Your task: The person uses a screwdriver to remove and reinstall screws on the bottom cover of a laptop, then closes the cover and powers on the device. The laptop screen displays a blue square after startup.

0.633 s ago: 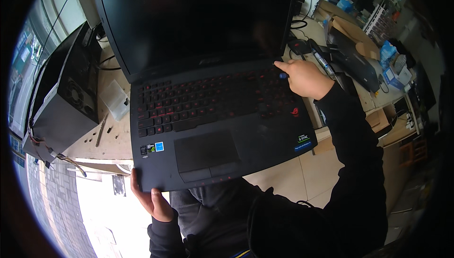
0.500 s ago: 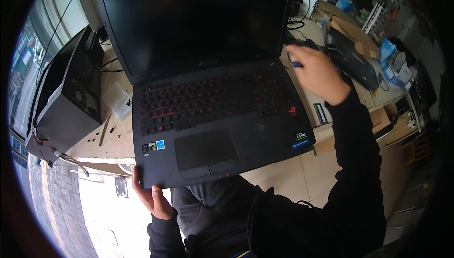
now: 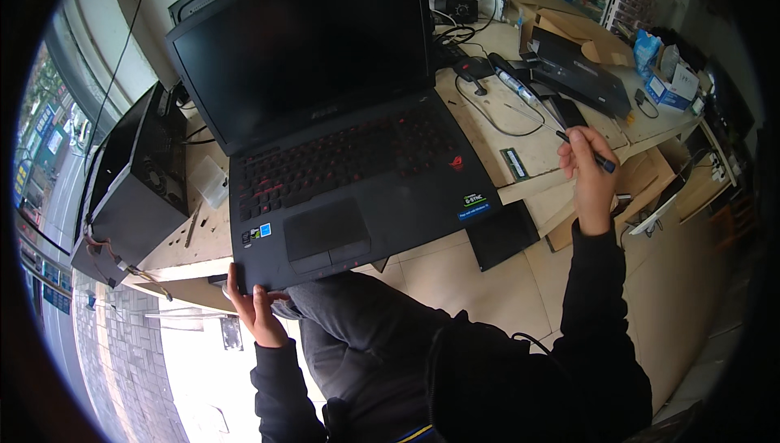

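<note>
A large black laptop [image 3: 333, 236] with red-marked keys stands open on the table, its screen [image 3: 301, 53] dark. Its front overhangs the table edge toward my lap. My left hand [image 3: 258, 313] grips the front left corner, thumb on top and fingers partly hidden beneath. Off to the laptop's right, my right hand [image 3: 589, 171] pinches a thin screwdriver [image 3: 604, 163] with a dark blue handle; the shaft points away to the far left. Between that hand and the laptop lies a green memory module [image 3: 513, 164] on the tabletop.
At left stands a computer case [image 3: 134, 191] with loose wires, beside a clear plastic box [image 3: 209, 181] and small screws. Cables, a soldering-type pen [image 3: 517, 85], a black device [image 3: 581, 73] and cardboard [image 3: 585, 36] crowd the far right. A black panel [image 3: 502, 236] shows below the table's front edge.
My right hand has moved from beside the screen's right edge toward me and to the right, with the screwdriver. My left hand stays on the laptop corner. The view has shifted.
</note>
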Motion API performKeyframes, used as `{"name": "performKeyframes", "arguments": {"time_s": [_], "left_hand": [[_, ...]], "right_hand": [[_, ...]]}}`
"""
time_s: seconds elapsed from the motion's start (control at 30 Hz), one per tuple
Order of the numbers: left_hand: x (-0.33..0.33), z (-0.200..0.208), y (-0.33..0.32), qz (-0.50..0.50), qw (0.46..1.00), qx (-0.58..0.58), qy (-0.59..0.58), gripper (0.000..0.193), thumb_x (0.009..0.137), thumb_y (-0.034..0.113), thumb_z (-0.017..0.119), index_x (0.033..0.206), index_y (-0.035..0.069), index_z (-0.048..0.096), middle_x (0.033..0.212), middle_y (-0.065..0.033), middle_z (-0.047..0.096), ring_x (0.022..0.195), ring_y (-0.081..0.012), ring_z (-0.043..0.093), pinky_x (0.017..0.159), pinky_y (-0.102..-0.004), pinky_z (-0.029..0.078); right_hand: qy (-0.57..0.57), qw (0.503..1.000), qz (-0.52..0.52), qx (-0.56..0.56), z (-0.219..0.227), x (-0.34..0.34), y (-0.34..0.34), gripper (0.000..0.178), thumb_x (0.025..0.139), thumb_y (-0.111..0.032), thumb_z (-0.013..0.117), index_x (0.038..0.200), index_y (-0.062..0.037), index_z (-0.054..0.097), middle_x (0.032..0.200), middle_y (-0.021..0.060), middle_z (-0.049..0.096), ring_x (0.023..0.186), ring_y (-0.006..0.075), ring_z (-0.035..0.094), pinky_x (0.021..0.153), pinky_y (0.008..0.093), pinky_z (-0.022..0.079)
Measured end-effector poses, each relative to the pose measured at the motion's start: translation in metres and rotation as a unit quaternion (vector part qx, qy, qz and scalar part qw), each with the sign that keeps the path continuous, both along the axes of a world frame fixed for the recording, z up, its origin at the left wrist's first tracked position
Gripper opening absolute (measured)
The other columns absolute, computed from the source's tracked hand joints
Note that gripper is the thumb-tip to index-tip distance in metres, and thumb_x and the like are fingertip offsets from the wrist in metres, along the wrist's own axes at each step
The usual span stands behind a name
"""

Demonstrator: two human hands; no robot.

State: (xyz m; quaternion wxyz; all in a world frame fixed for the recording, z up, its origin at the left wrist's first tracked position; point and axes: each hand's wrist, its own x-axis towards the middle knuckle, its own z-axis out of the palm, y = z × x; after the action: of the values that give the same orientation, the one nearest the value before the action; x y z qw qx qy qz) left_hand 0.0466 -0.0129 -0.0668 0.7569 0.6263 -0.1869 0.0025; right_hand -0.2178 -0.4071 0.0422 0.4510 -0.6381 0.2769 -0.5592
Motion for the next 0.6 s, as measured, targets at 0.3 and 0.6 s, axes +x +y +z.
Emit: {"name": "performKeyframes", "arguments": {"time_s": [0.3,0.6], "left_hand": [[0.005,-0.005,0.005,-0.035,0.999,0.006,0.027,0.059,0.1,0.023,0.051,0.152,0.013,0.024,0.106,-0.0148,0.061,0.072,-0.0214,0.066,0.057,-0.0304,0.055],[0.013,-0.008,0.004,-0.018,0.999,0.038,0.018,0.053,0.102,0.021,0.046,0.151,0.016,0.027,0.083,-0.0137,0.065,0.065,-0.019,0.066,0.053,-0.0286,0.052]], "right_hand": [[-0.169,0.977,0.093,0.096,-0.048,-0.033,0.012,0.017,0.096,-0.01,0.055,0.108,-0.0002,0.062,0.088,0.0112,0.07,0.067,0.012,0.061,0.054,0.0213,0.041],[-0.18,0.978,0.068,0.086,-0.042,-0.06,0.048,0.013,0.096,-0.01,0.059,0.106,-0.0011,0.061,0.085,0.0095,0.07,0.065,0.0122,0.062,0.054,0.0212,0.041]]}}
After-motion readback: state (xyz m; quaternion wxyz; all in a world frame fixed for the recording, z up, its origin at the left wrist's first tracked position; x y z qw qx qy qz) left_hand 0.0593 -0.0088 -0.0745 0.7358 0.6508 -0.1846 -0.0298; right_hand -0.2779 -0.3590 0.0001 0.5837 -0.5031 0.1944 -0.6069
